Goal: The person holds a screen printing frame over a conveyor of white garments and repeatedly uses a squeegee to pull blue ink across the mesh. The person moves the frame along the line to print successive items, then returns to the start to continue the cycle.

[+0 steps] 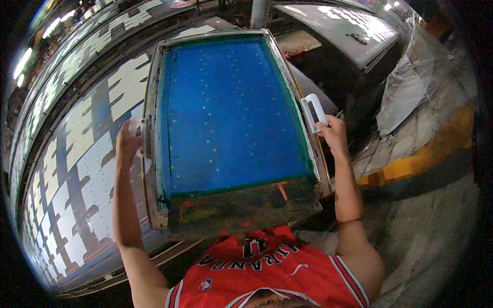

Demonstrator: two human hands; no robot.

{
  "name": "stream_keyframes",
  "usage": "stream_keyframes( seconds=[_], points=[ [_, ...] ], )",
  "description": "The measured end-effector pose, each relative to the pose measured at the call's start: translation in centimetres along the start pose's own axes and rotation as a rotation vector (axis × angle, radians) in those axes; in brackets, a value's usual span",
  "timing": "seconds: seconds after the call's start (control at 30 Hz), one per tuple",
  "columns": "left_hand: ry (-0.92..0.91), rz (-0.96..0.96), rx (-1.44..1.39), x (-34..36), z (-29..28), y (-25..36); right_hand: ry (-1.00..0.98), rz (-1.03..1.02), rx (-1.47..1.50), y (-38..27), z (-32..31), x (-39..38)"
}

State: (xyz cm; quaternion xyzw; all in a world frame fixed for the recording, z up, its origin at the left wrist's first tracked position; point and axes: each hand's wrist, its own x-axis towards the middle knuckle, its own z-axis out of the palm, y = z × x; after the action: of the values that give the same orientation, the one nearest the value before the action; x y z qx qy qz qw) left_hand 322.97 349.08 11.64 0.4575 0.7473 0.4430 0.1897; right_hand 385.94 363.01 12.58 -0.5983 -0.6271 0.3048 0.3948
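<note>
A blue screen-printing frame (233,115) with small pale dots, a green border and a worn metal rim is held out in front of my body, with a stained dark strip along its near end. My left hand (128,140) is closed on a white handle on the frame's left side, partly hidden by the fingers. My right hand (332,132) grips the lower part of the white handle (315,109) on the frame's right side.
A long table (77,190) with rows of pale cut panels runs along the left. Another table (354,36) stands at back right, near crumpled plastic sheeting (403,92). A grey post (258,14) rises behind the frame. A yellow band (416,159) crosses the concrete floor at right.
</note>
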Motion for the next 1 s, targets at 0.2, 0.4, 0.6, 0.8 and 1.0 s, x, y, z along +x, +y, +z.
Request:
stream_keyframes(
  seconds=[0.2, 0.4, 0.6, 0.8, 1.0],
  points=[
    [0.059, -0.058, 0.004, 1.6, 10.8, 8.8, 0.037, 0.014, 0.07, 4.9, -6.2, 7.9],
    [0.053, -0.046, -0.106, 2.3, 19.0, 14.3, 0.068, 0.009, -0.028, 7.2, -12.6, 16.1],
    [0.107, -0.059, -0.017, 3.1, 22.8, 14.5, 0.099, -0.052, -0.019, 10.5, -14.0, 21.0],
    [0.075, -0.111, -0.145, 3.7, 23.0, 15.1, 0.09, -0.026, -0.069, 10.0, -13.2, 22.2],
    [0.027, -0.064, -0.163, 5.1, 23.6, 14.0, 0.03, 0.036, -0.095, 10.2, -12.9, 22.9]
  ],
)
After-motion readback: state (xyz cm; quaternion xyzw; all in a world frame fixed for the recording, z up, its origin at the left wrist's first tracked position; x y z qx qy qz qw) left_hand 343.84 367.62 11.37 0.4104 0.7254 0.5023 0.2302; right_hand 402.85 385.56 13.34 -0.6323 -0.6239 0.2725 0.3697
